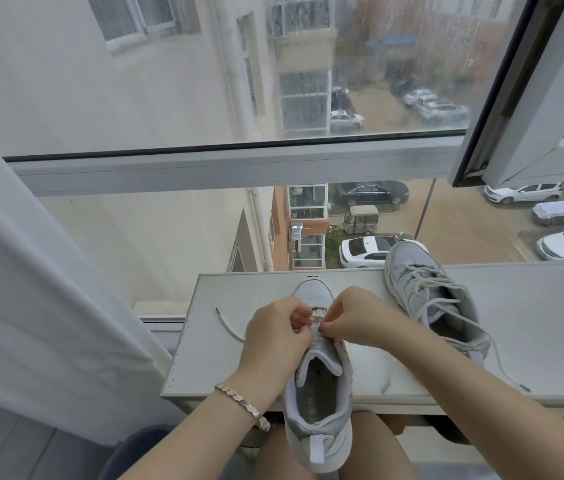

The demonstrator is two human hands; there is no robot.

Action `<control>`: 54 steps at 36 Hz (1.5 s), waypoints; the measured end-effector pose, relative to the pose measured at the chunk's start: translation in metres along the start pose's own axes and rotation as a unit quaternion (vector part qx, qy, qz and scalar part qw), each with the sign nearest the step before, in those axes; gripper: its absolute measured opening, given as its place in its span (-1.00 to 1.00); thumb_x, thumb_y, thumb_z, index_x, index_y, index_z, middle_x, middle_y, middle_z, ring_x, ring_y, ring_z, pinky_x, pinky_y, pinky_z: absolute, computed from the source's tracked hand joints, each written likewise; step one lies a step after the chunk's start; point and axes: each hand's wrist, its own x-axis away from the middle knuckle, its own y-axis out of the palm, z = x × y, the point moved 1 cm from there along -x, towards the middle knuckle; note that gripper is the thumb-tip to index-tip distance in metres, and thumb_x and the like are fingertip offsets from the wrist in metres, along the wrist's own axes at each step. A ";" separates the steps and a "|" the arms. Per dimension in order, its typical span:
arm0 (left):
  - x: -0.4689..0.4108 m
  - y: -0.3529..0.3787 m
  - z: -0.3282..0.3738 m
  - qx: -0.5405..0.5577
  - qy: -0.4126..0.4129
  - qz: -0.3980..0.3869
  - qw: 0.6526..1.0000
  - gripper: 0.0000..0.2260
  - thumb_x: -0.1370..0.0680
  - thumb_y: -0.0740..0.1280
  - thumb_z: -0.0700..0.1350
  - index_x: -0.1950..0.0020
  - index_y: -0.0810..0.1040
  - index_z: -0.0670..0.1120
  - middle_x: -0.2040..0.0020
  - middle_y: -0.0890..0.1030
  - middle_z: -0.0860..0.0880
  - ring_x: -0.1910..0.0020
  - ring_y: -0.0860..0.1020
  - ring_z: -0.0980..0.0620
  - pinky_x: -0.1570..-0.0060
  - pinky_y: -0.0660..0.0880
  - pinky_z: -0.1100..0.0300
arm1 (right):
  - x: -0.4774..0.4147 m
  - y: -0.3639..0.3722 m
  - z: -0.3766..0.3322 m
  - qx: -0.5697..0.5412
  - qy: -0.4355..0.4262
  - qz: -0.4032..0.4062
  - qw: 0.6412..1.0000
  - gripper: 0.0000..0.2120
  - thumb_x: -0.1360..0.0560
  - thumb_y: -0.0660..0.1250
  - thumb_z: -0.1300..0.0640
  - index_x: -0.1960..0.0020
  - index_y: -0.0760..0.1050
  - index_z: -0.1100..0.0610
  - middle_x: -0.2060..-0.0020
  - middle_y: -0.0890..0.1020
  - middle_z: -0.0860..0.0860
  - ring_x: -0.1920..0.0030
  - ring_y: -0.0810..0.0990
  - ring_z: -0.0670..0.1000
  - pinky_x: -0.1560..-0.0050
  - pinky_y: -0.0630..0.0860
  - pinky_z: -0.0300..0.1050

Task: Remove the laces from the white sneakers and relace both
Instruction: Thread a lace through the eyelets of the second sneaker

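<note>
A white sneaker [318, 407] lies toe-away on the white table [533, 327], its heel hanging over the near edge above my lap. My left hand [275, 336] and my right hand [353, 315] meet over its lower eyelets, both pinching its white lace [318, 317]. One loose end of that lace [227, 323] trails onto the table to the left. The second white sneaker [426, 292] lies at the right back of the table, loosely laced, with its lace ends [502, 365] running toward the front edge.
The table stands against a large window [239, 154] with a horizontal frame bar; an open sash [516, 98] juts in at the upper right. A white curtain [31, 289] hangs at the left. A bracelet [242, 400] sits on my left wrist.
</note>
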 end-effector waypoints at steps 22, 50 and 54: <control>0.004 0.005 -0.008 0.106 -0.036 0.045 0.993 -0.78 -0.41 0.35 -0.35 0.12 0.59 -0.02 0.20 0.64 0.04 0.17 0.61 0.12 0.13 0.51 0.42 | -0.010 0.017 -0.012 0.200 -0.018 0.013 0.980 -0.75 -0.51 0.27 0.08 -0.15 0.53 0.12 -0.14 0.52 0.09 -0.19 0.45 0.14 -0.14 0.38 -0.05; 0.021 0.011 -0.005 -0.214 0.132 0.033 0.967 -0.84 -0.48 0.33 -0.22 -0.03 0.62 -0.18 0.06 0.55 -0.10 0.08 0.51 -0.12 0.12 0.47 0.06 | 0.024 0.023 0.023 -0.117 -0.134 0.106 0.978 -0.84 -0.47 0.36 0.08 0.26 0.62 0.07 0.14 0.51 -0.07 0.19 0.45 -0.27 0.16 0.36 -0.46; 0.020 0.007 -0.003 -0.186 0.111 0.044 0.975 -0.83 -0.49 0.37 -0.15 0.00 0.64 -0.21 0.14 0.54 -0.15 0.15 0.52 -0.15 0.18 0.44 0.09 | 0.016 0.014 0.019 -0.146 -0.085 0.054 0.984 -0.78 -0.46 0.36 0.08 0.30 0.61 0.16 0.31 0.58 0.08 0.33 0.46 -0.03 0.25 0.40 -0.17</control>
